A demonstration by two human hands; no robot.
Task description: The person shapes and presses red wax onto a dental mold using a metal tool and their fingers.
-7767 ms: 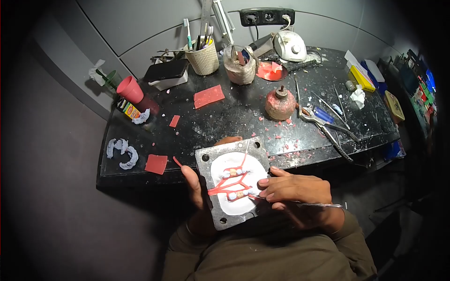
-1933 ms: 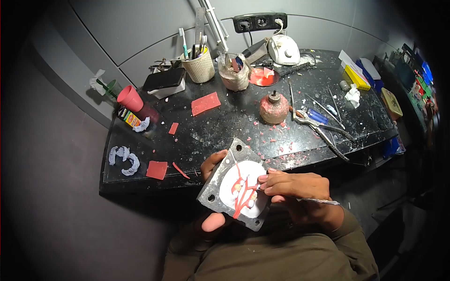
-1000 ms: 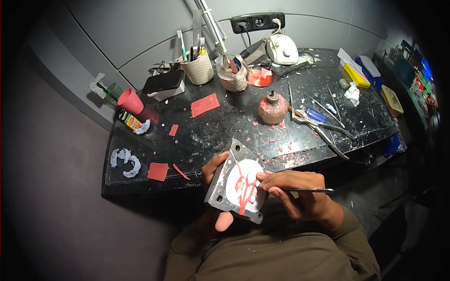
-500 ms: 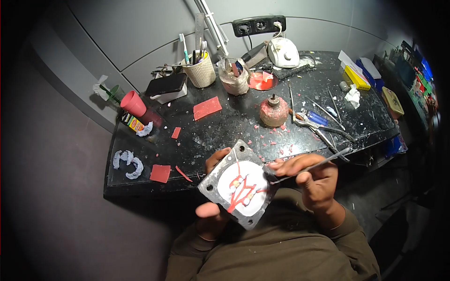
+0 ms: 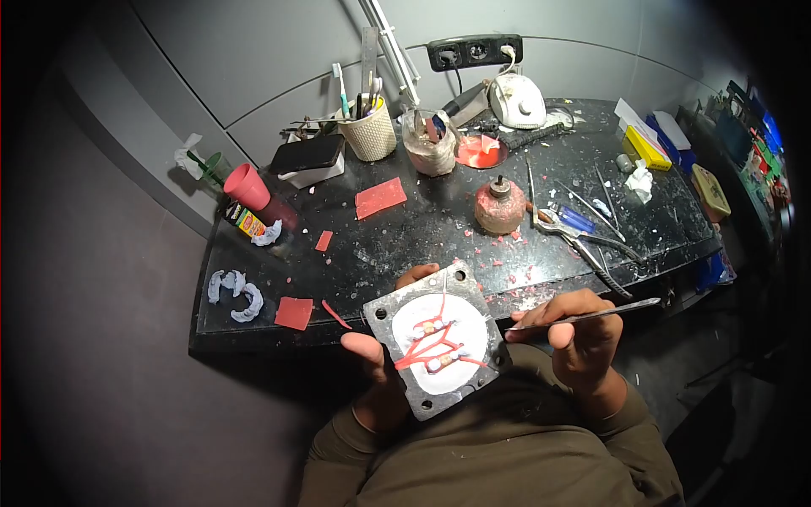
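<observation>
A grey wall rises behind a black desk strewn with red crumbs, mostly towards its front edge. Just off that edge, about midway along and partly overlapping it from this view, is the metal block, raised in the left hand. That hand's fingertips show behind the block's far side, while its thumb sticks out apart from them; the rest of its fingers are hidden. The right hand holds a thin metal tool beside the block, fingers bent close together and thumb raised; exactly which fingers pinch the tool, I cannot tell. On the white plaster, two small rows of teeth are already in place, and red strips branch to both from one thicker end, with thinner ones running outwards. The main joining thus looks largely done; whether any seam needs more work is too small to judge. A spare red strip and a red sheet lie unused near the front left corner.
</observation>
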